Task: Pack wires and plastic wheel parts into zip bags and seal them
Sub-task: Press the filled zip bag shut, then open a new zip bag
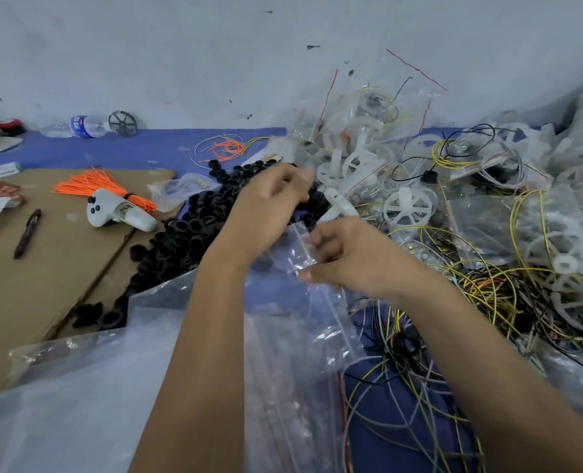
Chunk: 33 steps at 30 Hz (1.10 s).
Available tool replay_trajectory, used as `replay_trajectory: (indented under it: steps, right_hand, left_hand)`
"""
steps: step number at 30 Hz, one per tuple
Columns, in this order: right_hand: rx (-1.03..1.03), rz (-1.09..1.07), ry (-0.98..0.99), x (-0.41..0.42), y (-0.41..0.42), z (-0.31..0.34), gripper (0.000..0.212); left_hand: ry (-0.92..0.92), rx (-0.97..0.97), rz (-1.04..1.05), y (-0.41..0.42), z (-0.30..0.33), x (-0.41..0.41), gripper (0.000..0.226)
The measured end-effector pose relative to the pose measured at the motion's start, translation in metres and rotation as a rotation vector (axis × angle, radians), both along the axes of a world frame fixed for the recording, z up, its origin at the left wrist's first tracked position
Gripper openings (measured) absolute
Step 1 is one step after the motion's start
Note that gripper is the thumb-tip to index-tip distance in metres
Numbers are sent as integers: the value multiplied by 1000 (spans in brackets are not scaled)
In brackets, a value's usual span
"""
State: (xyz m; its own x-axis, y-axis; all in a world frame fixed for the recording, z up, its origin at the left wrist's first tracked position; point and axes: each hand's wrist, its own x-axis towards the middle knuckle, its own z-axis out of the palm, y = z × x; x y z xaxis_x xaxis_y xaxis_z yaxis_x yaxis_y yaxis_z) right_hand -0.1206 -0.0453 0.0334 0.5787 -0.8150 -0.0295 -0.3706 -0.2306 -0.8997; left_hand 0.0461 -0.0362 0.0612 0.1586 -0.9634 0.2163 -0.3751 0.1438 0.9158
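Note:
My right hand (348,257) pinches the top edge of a clear zip bag (293,302) at the centre. My left hand (269,203) is blurred and hovers with curled fingers over a pile of black plastic wheel parts (187,233); whether it holds one is unclear. White plastic wheels (407,206) lie just beyond my right hand. Loose yellow, black and white wires (419,370) tangle to the right and below it. Filled zip bags (368,114) are heaped at the back against the wall.
A large sheet of clear plastic bags (78,404) covers the near left. On the cardboard (44,285) lie an orange bundle of ties (112,186), a white controller (112,213) and a pen (27,233). A water bottle (78,126) lies by the wall.

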Motion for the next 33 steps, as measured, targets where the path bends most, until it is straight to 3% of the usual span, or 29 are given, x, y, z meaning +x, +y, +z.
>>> replay_trajectory:
  steps: [2,7,11,15,22,24,28,30,33]
  right_hand:
    - [28,-56,-27,-18,-9,5,23]
    - [62,-105,-32,-52,-25,7,21]
    - [-214,-321,206,-58,-33,1,23]
    - [41,-165,51,-31,-21,-8,36]
    - [219,-76,17,-30,-18,-12,16]
    - [218,-100,-12,-28,-18,-12,15]
    - [171,-236,-66,-26,-19,-13,16]
    - [175,-274,-111,-26,-20,-13,19]
    - [197,-295,-178,-27,-21,-13,23]
  left_hand:
    - [-142,46,-77,0,-10,-4,27]
    - [-268,128,-231,-3,-22,0,13]
    - [-388,248,-308,-4,-24,10,15]
    - [-402,226,-292,-6,-26,9,12]
    - [-521,214,-131,-7,-28,13,11]
    - [-511,198,-86,-6,-28,8,7]
    - [-510,-46,139,-8,-24,-5,21]
    - [-374,57,75,-9,-21,-11,30]
    - [-168,405,-191,-5,-24,-23,39]
